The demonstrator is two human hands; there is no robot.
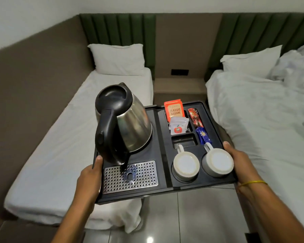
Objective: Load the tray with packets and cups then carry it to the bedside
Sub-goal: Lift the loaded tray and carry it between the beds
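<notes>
I hold a black tray (pixel 162 155) level in the air between two beds. My left hand (pixel 89 179) grips its left edge, and my right hand (pixel 239 163) grips its right edge. On the tray's left half stands a steel kettle (pixel 128 120) with a black handle, behind a perforated metal drip plate (pixel 130 176). In the right half two white cups (pixel 186 164) (pixel 218 160) sit upside down in round wells. Behind them lie an orange tea packet (pixel 174 110), white sachets (pixel 178 128), a red sachet (pixel 195 116) and a blue sachet (pixel 204 135).
A wooden bedside table (pixel 179 86) stands straight ahead between the beds, under a wall socket (pixel 179 72). The left bed (pixel 63 137) has a flat sheet and pillow. The right bed (pixel 270 120) carries a rumpled duvet. Glossy grey floor tiles (pixel 191 216) lie below the tray.
</notes>
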